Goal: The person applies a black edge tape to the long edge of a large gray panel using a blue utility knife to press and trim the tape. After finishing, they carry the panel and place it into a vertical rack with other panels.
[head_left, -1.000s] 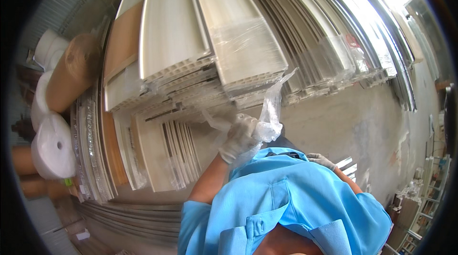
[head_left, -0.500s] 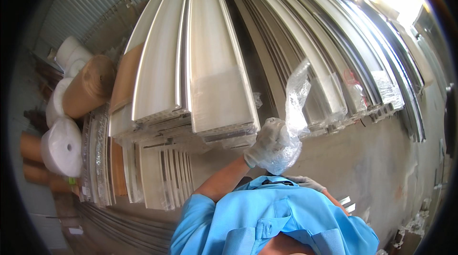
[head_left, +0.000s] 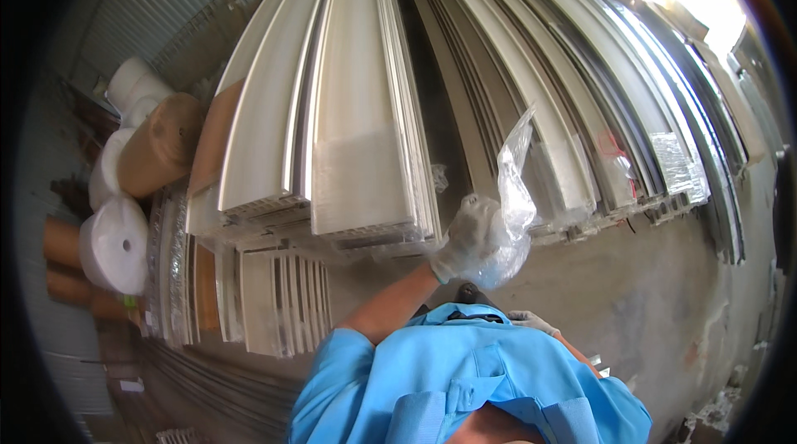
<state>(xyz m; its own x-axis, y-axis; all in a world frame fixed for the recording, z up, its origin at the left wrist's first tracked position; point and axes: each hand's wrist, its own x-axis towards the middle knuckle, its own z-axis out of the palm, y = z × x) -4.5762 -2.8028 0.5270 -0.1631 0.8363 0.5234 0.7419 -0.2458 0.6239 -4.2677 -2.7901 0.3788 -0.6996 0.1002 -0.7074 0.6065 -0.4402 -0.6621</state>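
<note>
My left hand (head_left: 466,238), in a whitish work glove, is raised in front of me with its fingers wrapped round a crumpled piece of clear plastic wrap (head_left: 516,186). One end of the wrap stands up to a point above the fist, and the rest bunches beside the palm. Low by my waist is my right hand (head_left: 531,322), gloved too. My blue shirt hides part of it, and its fingers cannot be made out. Beyond the left hand lies a stack of long pale panels (head_left: 361,170) with plastic over their near ends.
To the right are more long profiles (head_left: 556,137) with wrapped ends. Rolls stand at the left: a brown paper roll (head_left: 162,145) and a white foam roll (head_left: 116,245). Shorter boards (head_left: 282,303) lean below the panel stack. Concrete floor (head_left: 639,294) extends to the right.
The view has shifted slightly, with the panel stack now a little further left. My left hand still grips the wrap, a bit higher above my waist. The right hand shows less.
</note>
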